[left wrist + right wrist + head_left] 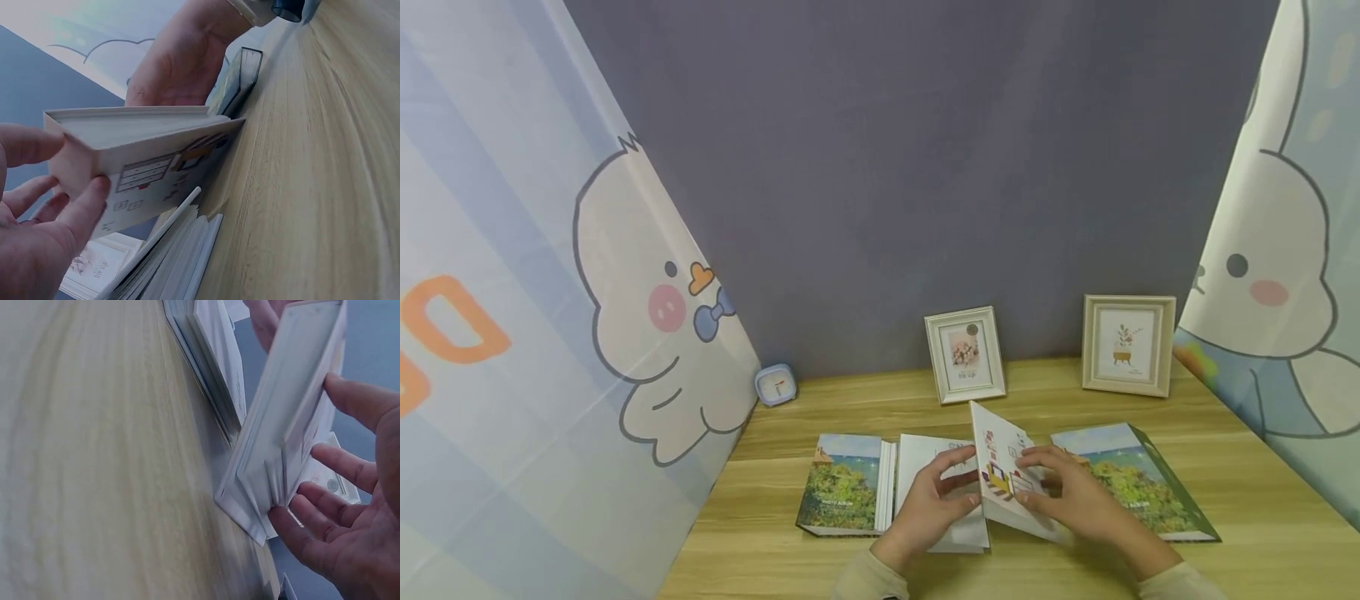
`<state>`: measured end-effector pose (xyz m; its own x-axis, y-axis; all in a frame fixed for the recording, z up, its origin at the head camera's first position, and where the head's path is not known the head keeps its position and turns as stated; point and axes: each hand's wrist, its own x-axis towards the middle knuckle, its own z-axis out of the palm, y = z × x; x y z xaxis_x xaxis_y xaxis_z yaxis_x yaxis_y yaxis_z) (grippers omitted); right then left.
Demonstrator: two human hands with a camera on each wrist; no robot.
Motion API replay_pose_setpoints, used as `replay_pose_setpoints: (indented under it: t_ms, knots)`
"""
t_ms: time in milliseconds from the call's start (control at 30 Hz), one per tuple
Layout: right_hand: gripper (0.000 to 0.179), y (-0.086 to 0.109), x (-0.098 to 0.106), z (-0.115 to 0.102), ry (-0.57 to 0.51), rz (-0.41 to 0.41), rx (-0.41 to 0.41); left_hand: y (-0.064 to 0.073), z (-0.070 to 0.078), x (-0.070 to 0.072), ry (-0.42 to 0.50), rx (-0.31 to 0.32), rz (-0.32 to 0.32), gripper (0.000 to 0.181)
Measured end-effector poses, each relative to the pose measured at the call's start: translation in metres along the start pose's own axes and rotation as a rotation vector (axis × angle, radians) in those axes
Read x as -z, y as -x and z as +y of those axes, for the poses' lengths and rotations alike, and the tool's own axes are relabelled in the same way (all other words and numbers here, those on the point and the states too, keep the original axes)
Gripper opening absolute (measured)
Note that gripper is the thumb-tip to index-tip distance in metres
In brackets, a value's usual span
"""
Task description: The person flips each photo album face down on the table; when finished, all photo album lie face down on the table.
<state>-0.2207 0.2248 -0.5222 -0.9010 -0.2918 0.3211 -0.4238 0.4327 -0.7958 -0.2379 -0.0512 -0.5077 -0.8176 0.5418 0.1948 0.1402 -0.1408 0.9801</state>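
A photo album lies open on the wooden table (1262,500), with its left cover (842,496) and right cover (1138,483) flat. A thick white page block (1000,467) with cartoon prints stands lifted between them. My left hand (958,487) pinches this page block (144,150), with the thumb (87,206) on the printed face and the fingers behind it. My right hand (1037,479) rests against the other side. In the right wrist view its spread fingers (312,540) touch the page block (281,437) near its lower corner. Flat white pages (928,467) lie under my left hand.
Two framed pictures (964,354) (1127,343) stand at the back of the table against a grey wall. A small blue clock (776,384) sits at the back left. Cartoon-print curtains hang on the left (550,333) and right (1277,292).
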Motion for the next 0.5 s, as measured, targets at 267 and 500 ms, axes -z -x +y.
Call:
replay_pose_setpoints:
  t_ms: [267, 500]
  knots:
    - [0.049, 0.0015, -0.0026, -0.0026, -0.196, -0.034, -0.029, 0.0006, -0.0051, -0.0002, 0.167, -0.07, -0.075, 0.058]
    - [0.055, 0.0019, -0.0031, -0.0028, -0.246, -0.063, -0.04, -0.0025, -0.0054, 0.0013, 0.228, -0.036, -0.077, 0.064]
